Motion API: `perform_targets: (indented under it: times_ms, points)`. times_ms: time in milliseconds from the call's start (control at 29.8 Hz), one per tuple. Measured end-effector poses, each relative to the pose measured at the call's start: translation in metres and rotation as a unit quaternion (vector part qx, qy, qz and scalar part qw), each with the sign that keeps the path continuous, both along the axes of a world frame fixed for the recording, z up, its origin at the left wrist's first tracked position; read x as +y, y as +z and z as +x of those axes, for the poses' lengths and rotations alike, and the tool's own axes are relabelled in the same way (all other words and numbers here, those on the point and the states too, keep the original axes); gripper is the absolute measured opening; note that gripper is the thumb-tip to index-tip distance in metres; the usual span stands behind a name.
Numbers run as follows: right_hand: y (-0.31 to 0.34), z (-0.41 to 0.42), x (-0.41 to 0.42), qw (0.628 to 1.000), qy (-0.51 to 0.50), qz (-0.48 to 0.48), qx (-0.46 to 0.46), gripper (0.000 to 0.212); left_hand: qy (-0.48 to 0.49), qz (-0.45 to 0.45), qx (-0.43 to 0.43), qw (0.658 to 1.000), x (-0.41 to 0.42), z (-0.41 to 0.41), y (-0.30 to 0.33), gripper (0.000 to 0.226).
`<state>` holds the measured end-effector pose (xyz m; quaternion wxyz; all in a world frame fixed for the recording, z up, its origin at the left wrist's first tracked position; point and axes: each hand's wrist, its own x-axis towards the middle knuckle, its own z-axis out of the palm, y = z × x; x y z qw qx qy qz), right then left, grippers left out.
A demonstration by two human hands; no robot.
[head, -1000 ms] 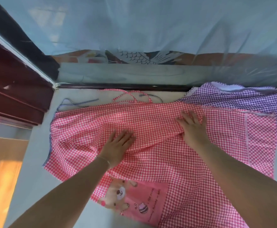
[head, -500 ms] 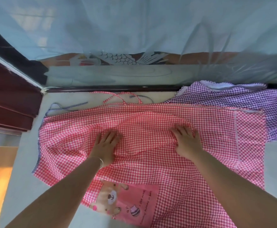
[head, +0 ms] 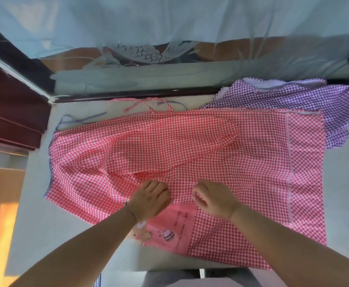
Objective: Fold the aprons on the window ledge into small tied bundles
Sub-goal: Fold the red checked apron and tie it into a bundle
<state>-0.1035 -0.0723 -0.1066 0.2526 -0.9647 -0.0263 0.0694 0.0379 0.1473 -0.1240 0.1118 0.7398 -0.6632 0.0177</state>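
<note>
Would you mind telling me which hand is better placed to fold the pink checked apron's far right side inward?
Probably the right hand: it rests on the pink checked apron nearer that right edge, while the left hand lies further left.

A pale curtain (head: pixel 169 17) hangs at twelve o'clock, the fish decal (head: pixel 142 53) below it. Dark red wood trim (head: pixel 10 112) runs at nine o'clock.
</note>
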Motion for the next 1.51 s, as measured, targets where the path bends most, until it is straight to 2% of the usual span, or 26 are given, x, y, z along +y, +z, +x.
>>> perform_targets:
  times_ms: [101,201,302,436,536,670,804,838,871,905,938,1005,1072,1139,1173,1307,1441,1508]
  points:
    - [-0.007,-0.036,0.023,0.976,0.137,-0.013,0.170,0.044,-0.074,0.147,0.022,0.986,0.042,-0.024,-0.009,0.046]
    - [-0.011,-0.058,0.036,0.947,0.191,-0.068,0.250,0.083,-0.079,0.279,0.042,0.956,0.070,-0.039,-0.016,0.067]
    - [-0.016,-0.070,0.044,0.950,0.178,-0.109,0.231,0.099,-0.047,0.294,0.063,0.952,0.078,-0.047,-0.017,0.060]
    - [-0.024,-0.085,0.063,0.954,0.146,-0.170,0.198,0.111,0.035,0.260,0.076,0.962,0.077,-0.061,-0.019,0.052]
    - [-0.025,-0.093,0.079,0.951,0.117,-0.203,0.202,0.103,0.152,0.202,0.105,0.962,0.068,-0.064,-0.014,0.044]
    - [-0.020,-0.092,0.088,0.958,0.036,-0.196,0.208,0.075,0.240,0.174,0.154,0.942,0.058,-0.058,-0.004,0.022]
    - [0.008,-0.071,0.060,0.955,-0.056,-0.177,0.231,0.031,0.293,0.249,0.196,0.902,0.047,-0.054,0.013,0.015]
    - [0.014,-0.066,0.049,0.944,-0.079,-0.165,0.275,0.018,0.297,0.288,0.219,0.884,0.041,-0.054,0.016,0.014]
    - [0.018,-0.064,0.039,0.921,-0.074,-0.149,0.352,0.017,0.293,0.342,0.266,0.853,0.035,-0.054,0.021,0.015]
    - [0.020,-0.063,0.030,0.891,-0.054,-0.128,0.432,0.021,0.270,0.400,0.309,0.819,0.029,-0.056,0.026,0.019]
    - [0.025,-0.064,0.023,0.859,-0.026,-0.108,0.500,0.026,0.226,0.446,0.329,0.801,0.023,-0.056,0.031,0.026]
    - [0.033,-0.064,0.013,0.796,0.061,-0.096,0.594,0.034,0.141,0.523,0.327,0.775,0.014,-0.054,0.042,0.035]
    - [0.047,-0.058,-0.001,0.749,0.084,-0.071,0.653,0.044,0.124,0.567,0.342,0.739,0.011,-0.042,0.061,0.034]
    - [0.066,-0.039,-0.023,0.761,0.056,-0.052,0.645,0.047,0.151,0.550,0.370,0.733,0.005,-0.021,0.079,0.018]
    - [0.076,-0.026,-0.035,0.778,0.045,-0.065,0.624,0.046,0.166,0.534,0.363,0.745,0.003,-0.011,0.088,0.009]
    - [0.099,0.021,-0.073,0.866,-0.033,-0.142,0.478,0.045,0.276,0.419,0.317,0.804,-0.010,0.026,0.103,0.020]
    - [0.082,0.052,-0.095,0.905,-0.146,-0.152,0.370,0.039,0.381,0.277,0.268,0.841,-0.026,0.046,0.093,0.009]
    - [0.067,0.058,-0.103,0.914,-0.184,-0.163,0.322,0.035,0.394,0.244,0.205,0.862,-0.034,0.052,0.087,0.015]
